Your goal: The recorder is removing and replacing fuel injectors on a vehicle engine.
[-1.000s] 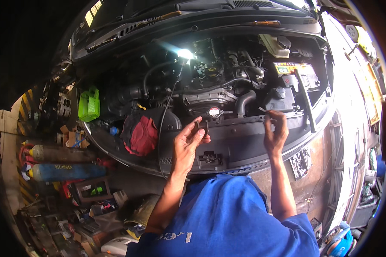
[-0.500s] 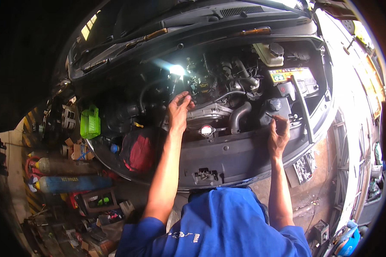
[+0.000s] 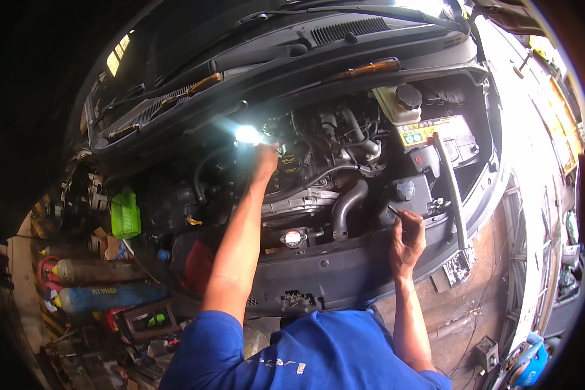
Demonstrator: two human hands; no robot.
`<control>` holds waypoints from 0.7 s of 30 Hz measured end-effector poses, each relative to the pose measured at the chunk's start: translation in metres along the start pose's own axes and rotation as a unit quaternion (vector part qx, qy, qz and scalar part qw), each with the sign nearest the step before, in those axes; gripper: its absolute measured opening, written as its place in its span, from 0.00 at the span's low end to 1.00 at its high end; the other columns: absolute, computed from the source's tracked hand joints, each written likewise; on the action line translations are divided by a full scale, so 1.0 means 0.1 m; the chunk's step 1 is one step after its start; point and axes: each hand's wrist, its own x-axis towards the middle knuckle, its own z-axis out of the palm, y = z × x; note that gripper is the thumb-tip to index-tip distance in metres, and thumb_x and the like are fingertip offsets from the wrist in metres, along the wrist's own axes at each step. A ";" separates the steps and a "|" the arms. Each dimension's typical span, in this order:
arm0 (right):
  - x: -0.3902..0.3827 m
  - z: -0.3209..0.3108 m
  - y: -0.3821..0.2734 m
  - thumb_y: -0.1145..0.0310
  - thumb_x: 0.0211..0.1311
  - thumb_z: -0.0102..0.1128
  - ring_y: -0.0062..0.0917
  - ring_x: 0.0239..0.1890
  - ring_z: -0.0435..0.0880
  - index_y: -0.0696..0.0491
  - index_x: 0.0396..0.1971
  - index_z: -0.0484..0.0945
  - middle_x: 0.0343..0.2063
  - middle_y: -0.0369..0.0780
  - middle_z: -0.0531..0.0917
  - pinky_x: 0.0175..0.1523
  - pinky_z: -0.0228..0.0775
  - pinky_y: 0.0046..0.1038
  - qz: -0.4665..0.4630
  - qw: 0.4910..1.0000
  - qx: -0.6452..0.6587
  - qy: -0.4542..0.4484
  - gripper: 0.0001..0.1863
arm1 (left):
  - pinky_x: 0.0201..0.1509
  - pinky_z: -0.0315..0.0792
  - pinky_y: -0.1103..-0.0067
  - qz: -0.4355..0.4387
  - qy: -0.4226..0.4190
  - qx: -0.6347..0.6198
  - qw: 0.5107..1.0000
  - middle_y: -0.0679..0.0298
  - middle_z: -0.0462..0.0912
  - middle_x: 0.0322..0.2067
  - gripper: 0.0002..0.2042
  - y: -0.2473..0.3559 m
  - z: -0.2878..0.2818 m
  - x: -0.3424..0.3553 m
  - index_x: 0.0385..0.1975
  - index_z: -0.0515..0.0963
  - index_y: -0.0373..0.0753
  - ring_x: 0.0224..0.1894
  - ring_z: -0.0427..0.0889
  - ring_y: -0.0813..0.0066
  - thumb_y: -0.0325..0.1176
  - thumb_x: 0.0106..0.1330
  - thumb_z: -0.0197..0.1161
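Observation:
My left hand (image 3: pixel 265 164) reaches deep into the car's engine bay, beside a bright lamp (image 3: pixel 247 134). Its fingers look bunched together; glare and the hand itself hide what they hold, if anything. Just right of it is the dark engine cover (image 3: pixel 291 162). Over the front right of the bay, my right hand (image 3: pixel 409 239) pinches a small dark rod-shaped piece (image 3: pixel 393 210) between thumb and fingertips. That hand is close to a black reservoir with a round cap (image 3: pixel 405 190).
A long bar (image 3: pixel 453 192) leans across the battery (image 3: pixel 459 134). A radiator cap (image 3: pixel 294 238) and a curved black hose (image 3: pixel 349 207) lie between my arms. Left are a green plastic container (image 3: pixel 125 213) and a red-and-black cloth (image 3: pixel 198 266). Gas cylinders (image 3: pixel 107 296) lie on the floor.
My left hand has gone farther in, up to the lamp, and its fingers have drawn together. My right hand keeps its pinch near the reservoir. The whole view has shifted.

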 end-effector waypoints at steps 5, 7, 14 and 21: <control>0.02 -0.01 -0.02 0.83 0.67 0.66 0.32 0.48 0.87 0.59 0.48 0.79 0.46 0.45 0.85 0.55 0.79 0.29 -0.009 1.000 0.009 -0.007 0.12 | 0.56 0.78 0.58 0.020 -0.021 0.042 0.999 0.45 0.88 0.47 0.18 -0.22 0.15 0.28 0.56 0.79 0.32 0.51 0.88 0.47 0.36 0.72 0.69; 0.03 0.05 -0.05 0.83 0.66 0.65 0.32 0.48 0.87 0.59 0.48 0.79 0.46 0.46 0.85 0.55 0.80 0.29 -0.007 0.999 0.041 -0.010 0.12 | 0.51 0.80 0.60 0.058 0.031 0.071 0.995 0.50 0.90 0.43 0.17 -0.50 0.11 0.40 0.56 0.79 0.34 0.47 0.90 0.54 0.31 0.70 0.69; 0.04 0.04 -0.01 0.85 0.64 0.65 0.32 0.47 0.88 0.60 0.48 0.78 0.46 0.47 0.86 0.52 0.82 0.29 -0.022 0.998 0.054 -0.011 0.13 | 0.44 0.81 0.63 0.073 0.067 0.131 0.986 0.55 0.90 0.38 0.18 -0.57 0.15 0.43 0.57 0.77 0.35 0.43 0.91 0.60 0.21 0.67 0.66; 0.00 -0.03 0.08 0.84 0.64 0.66 0.33 0.47 0.89 0.60 0.47 0.78 0.46 0.47 0.86 0.52 0.82 0.30 -0.013 0.999 0.044 0.000 0.13 | 0.49 0.79 0.58 -0.040 -0.014 0.011 0.999 0.54 0.91 0.43 0.17 -0.06 0.19 0.21 0.58 0.78 0.35 0.46 0.90 0.55 0.21 0.70 0.61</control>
